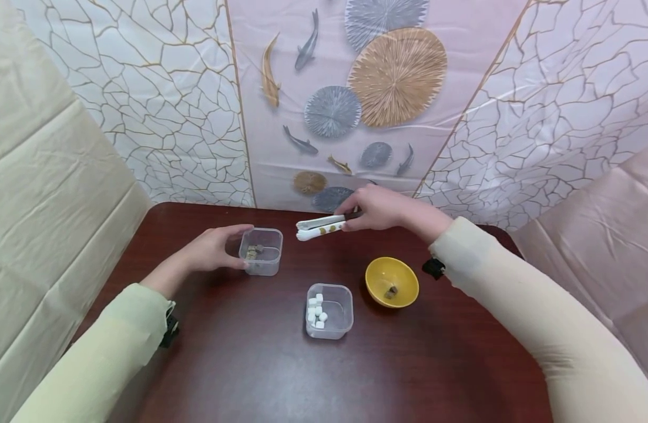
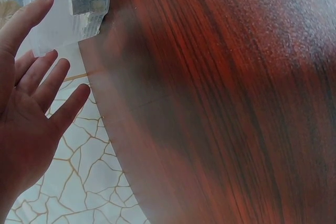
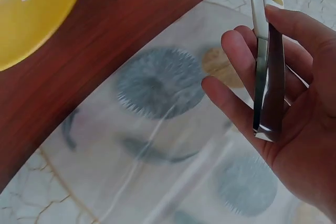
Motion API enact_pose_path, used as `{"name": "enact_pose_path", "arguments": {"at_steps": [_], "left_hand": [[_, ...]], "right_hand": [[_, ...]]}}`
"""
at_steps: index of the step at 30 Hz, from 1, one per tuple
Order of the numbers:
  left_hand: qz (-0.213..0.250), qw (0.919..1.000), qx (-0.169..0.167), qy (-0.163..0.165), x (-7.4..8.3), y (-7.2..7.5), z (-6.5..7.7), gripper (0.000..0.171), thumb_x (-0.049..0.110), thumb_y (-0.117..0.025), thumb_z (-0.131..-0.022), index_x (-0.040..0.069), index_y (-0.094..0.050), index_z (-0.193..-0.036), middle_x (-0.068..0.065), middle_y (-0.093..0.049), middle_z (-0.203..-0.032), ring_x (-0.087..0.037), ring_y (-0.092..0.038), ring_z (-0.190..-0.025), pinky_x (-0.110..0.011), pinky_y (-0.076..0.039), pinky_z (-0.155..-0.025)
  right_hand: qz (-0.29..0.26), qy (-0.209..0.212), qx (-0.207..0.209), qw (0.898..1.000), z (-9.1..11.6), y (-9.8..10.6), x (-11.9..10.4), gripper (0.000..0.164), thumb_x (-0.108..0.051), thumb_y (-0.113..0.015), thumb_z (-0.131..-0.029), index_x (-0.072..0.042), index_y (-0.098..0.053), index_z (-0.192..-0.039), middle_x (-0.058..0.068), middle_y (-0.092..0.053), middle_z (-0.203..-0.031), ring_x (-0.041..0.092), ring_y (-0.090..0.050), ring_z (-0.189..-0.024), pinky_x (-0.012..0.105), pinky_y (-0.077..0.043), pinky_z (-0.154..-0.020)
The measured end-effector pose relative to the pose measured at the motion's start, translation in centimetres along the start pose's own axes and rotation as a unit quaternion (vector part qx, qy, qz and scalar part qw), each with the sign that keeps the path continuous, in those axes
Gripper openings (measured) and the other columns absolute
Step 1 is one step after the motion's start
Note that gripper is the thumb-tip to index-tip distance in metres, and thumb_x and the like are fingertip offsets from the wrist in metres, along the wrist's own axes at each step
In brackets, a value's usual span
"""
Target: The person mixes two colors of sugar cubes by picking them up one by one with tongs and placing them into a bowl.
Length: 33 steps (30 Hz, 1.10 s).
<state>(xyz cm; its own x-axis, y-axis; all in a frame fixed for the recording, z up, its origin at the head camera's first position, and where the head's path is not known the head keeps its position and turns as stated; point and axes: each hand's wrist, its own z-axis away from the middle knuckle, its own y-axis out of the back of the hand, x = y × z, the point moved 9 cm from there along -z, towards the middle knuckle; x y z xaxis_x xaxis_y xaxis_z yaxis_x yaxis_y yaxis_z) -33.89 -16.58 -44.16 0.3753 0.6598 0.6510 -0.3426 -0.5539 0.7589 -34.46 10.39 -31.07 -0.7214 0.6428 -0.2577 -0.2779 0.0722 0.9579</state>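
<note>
My left hand (image 1: 210,249) holds a clear plastic container (image 1: 271,267) by its sides, thumb in front and fingers behind. Several small grey-brown cubes (image 1: 252,252) lie in it, also visible through the wall in the left wrist view. The right hand (image 1: 376,208) grips a pair of metal tongs (image 1: 324,222) with white, gold-marked tips, held over the far part of the table and pointing left. Nothing shows between the tips. Below that hand stands a yellow bowl (image 1: 379,276) with small brown pieces (image 1: 390,292) inside.
Another clear container (image 1: 345,317) with several white cubes (image 1: 315,311) stands between the left container and the bowl, nearer to me. Everything rests on a dark red-brown wooden table (image 1: 239,364). Patterned cloth (image 1: 197,117) hangs behind the table's far edge.
</note>
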Motion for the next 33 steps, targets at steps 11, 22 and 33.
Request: {"name": "enact_pose_path", "arguments": {"at_steps": [11,22,33], "left_hand": [[-0.002,1.0000,-0.001,0.006,-0.3,0.0,-0.2,0.090,0.023,-0.093,-0.084,0.001,-0.047,-0.159,-0.023,-0.057,-0.154,-0.042,-0.054,-0.143,-0.061,-0.042,-0.118],[-0.008,0.9999,-0.001,0.009,-0.2,0.0,-0.1,0.089,0.024,-0.092,-0.085,0.002,-0.048,-0.159,-0.023,-0.059,-0.153,-0.041,-0.055,-0.143,-0.061,-0.041,-0.119],[-0.010,0.9999,0.002,0.005,-0.4,0.1,-0.2,0.088,0.024,-0.092,-0.085,0.002,-0.049,-0.158,-0.023,-0.059,-0.152,-0.041,-0.057,-0.141,-0.061,-0.042,-0.118]], "right_hand": [[0.097,0.009,-0.021,0.995,-5.8,-0.6,-3.1,0.019,-0.024,-0.077,-0.094,-0.018,-0.083,-0.111,-0.003,-0.072,-0.085,0.019,-0.064,-0.080,0.043,-0.053,-0.075],[0.185,-0.009,-0.057,0.981,-9.7,-2.5,-5.5,0.008,-0.023,-0.076,-0.093,-0.022,-0.073,-0.085,-0.007,-0.053,-0.072,0.018,-0.051,-0.075,0.039,-0.046,-0.069],[0.222,-0.045,-0.110,0.968,-11.4,-4.9,-6.0,0.010,-0.024,-0.075,-0.096,-0.022,-0.083,-0.103,-0.002,-0.074,-0.100,0.019,-0.062,-0.088,0.042,-0.057,-0.083]]}}
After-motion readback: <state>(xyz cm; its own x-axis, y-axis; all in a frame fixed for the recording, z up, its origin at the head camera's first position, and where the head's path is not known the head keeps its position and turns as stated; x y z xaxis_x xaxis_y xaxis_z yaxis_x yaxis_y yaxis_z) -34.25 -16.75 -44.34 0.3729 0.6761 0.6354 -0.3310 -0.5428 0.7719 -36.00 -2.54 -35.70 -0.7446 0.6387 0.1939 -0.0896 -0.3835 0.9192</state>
